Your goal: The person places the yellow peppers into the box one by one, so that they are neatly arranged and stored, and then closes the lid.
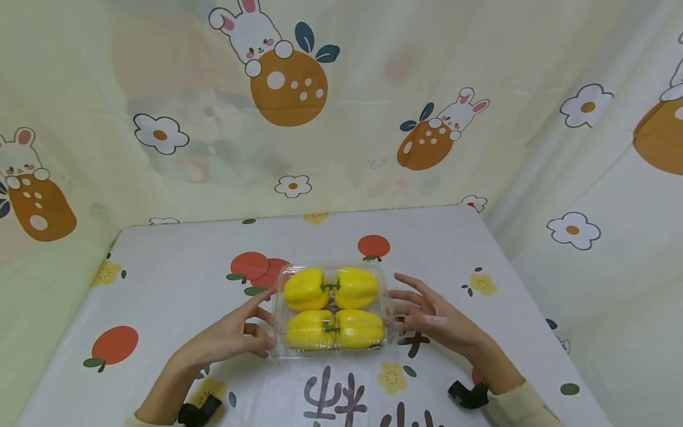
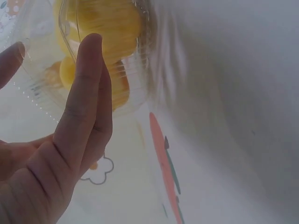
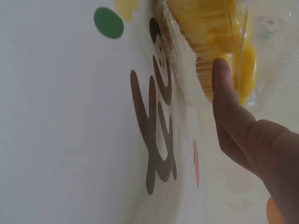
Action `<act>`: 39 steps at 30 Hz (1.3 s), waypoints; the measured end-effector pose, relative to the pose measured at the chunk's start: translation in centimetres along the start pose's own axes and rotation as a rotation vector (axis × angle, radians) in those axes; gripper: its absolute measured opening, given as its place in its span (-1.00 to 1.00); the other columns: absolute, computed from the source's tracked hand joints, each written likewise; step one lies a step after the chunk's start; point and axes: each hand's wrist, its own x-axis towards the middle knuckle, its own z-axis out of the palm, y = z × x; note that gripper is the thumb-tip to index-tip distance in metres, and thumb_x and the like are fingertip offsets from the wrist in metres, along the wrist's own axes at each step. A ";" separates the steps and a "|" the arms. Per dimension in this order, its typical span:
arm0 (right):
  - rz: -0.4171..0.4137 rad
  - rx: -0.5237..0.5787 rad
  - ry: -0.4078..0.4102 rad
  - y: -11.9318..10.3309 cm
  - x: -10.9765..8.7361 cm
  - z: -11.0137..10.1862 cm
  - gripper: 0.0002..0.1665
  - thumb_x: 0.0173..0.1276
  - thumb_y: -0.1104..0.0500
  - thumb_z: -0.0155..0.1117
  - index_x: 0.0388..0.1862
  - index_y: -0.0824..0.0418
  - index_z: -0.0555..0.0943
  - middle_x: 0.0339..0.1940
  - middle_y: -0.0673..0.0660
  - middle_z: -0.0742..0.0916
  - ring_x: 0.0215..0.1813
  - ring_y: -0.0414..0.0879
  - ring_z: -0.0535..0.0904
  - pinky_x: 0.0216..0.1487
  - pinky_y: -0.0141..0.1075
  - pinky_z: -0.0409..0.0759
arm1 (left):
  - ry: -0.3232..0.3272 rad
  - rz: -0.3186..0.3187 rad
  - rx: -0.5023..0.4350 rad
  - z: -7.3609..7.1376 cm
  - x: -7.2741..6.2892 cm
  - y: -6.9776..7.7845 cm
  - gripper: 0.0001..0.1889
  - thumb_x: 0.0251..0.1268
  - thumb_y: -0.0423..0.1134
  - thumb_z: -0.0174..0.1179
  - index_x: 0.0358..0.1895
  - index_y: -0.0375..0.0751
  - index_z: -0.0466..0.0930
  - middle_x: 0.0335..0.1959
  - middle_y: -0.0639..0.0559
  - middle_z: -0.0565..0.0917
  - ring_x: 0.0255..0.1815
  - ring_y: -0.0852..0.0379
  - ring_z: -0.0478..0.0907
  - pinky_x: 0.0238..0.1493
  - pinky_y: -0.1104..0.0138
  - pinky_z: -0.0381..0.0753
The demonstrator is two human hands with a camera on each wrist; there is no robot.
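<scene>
A clear plastic clamshell box (image 1: 332,353) sits on the table with its lid over several yellow bell peppers (image 1: 356,287). The peppers lie in two rows, their green stems turned toward the middle. My left hand (image 1: 226,335) is at the box's left side, index finger up by the far corner and thumb by the near one. At the right side is my right hand (image 1: 440,320), its fingers spread along the wall. In both wrist views a thumb overlaps the ribbed plastic wall. Neither hand curls round the box.
A white tablecloth (image 1: 176,284) printed with fruit, flowers and dark characters covers the table. Beyond the far edge hangs a cream curtain (image 1: 352,154) with rabbit prints, and another curtain panel (image 1: 613,284) hangs on the right. Black straps with cameras sit at both wrists.
</scene>
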 end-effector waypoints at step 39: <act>0.206 -0.015 0.028 0.3 0.3 2.9 0.19 0.38 0.28 0.45 0.75 0.23 -0.11 0.13 0.17 0.65 -0.13 -0.15 0.75 -0.02 -0.32 0.77 | 0.008 0.024 -0.143 1.4 0.3 -1.1 0.28 0.26 -0.42 0.42 0.75 0.16 -0.45 0.16 -0.30 0.40 -0.26 0.02 0.72 -0.08 0.18 0.84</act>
